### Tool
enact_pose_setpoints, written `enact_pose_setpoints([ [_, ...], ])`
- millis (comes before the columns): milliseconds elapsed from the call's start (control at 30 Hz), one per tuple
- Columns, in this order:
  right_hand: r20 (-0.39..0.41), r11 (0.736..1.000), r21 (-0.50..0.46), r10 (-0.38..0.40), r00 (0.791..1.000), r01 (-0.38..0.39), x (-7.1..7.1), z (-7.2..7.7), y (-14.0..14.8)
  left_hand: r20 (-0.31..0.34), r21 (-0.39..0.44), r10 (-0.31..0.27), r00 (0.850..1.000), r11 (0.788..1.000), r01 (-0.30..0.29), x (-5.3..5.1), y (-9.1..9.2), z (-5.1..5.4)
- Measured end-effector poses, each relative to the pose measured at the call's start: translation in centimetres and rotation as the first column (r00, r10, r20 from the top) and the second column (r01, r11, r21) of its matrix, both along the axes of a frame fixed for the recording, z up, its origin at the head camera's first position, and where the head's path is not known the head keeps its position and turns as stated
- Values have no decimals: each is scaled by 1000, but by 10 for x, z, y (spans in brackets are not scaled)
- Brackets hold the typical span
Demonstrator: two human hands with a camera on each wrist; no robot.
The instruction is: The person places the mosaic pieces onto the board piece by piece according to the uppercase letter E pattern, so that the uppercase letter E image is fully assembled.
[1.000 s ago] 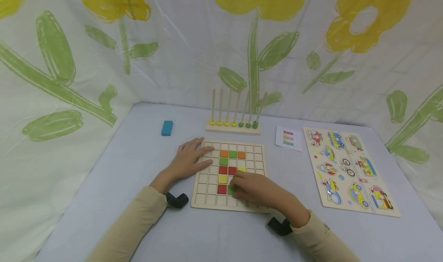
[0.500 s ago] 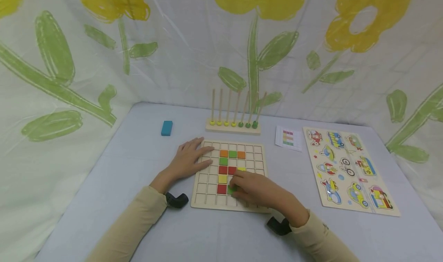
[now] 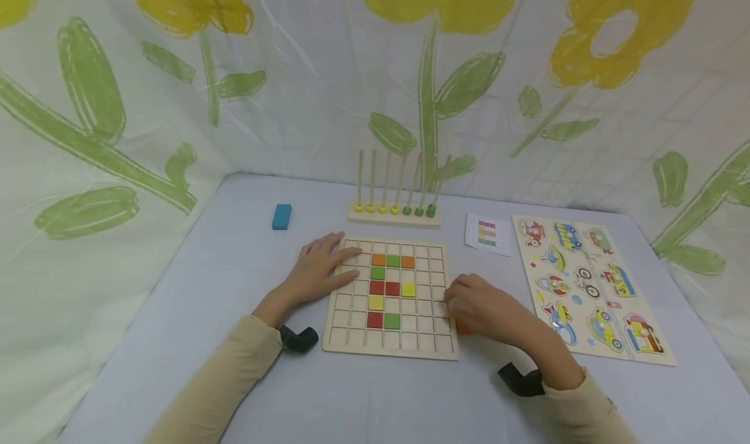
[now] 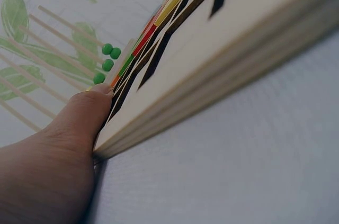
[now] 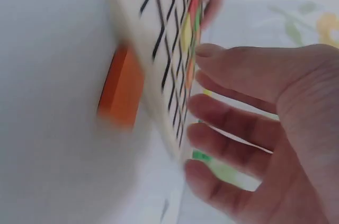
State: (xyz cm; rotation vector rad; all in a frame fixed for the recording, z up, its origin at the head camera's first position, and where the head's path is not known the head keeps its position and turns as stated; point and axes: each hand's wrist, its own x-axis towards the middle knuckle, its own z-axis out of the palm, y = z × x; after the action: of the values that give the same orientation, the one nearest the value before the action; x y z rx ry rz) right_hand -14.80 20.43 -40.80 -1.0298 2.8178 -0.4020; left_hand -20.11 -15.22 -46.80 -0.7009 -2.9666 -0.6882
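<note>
My left hand (image 3: 319, 268) rests with spread fingers on the left edge of a wooden grid board (image 3: 351, 336); its thumb (image 4: 87, 107) lies on the rim in the left wrist view. Coloured square tiles sit in the board's middle columns, among them a yellow tile (image 3: 408, 290), a red tile (image 3: 375, 319) and a green tile (image 3: 392, 321). My right hand (image 3: 489, 310) hovers by the board's right edge, fingers loosely bent and holding nothing. Below it an orange block (image 5: 123, 89) lies on the table against the board, mostly hidden by the hand in the head view.
Behind the board stands a peg rack (image 3: 394, 216) with yellow and green beads. A blue block (image 3: 282, 217) lies at back left. To the right are a printed pattern card (image 3: 487, 234) and a vehicle puzzle board (image 3: 592, 288). A flowered curtain (image 3: 328, 73) closes the back.
My right hand has left the green tile in the lower row and moved right, off the board to the orange block. That green tile now shows fully. My left hand has stayed put.
</note>
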Motion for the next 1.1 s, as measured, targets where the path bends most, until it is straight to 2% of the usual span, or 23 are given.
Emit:
enact_pose_setpoints([
  [133,51,1000,4,-7,999,7,5,-1,21,10,-9,0,1000,1000,0,-1,0,-1],
  [300,108,1000,-13,20,994,-19,11,-2,29,16,-4,3,1000,1000,-3,-1,0,-1],
  [533,27,1000,5,24,999,-24,12,-7,27,16,0,6,1000,1000,-6,-1,0,-2],
  [833,3,1000,22,13,1000,-13,10,-8,26,26,1,7,1000,1000,-7,-1,1,-4],
  [967,-23,1000,-23,-5,1000,4,8,-5,22,23,1,8,1000,1000,-8,-1,1,-3],
  [1100,2,997,-81,-9,1000,9,7,-2,10,21,-5,13,1000,1000,-13,0,1,-2],
])
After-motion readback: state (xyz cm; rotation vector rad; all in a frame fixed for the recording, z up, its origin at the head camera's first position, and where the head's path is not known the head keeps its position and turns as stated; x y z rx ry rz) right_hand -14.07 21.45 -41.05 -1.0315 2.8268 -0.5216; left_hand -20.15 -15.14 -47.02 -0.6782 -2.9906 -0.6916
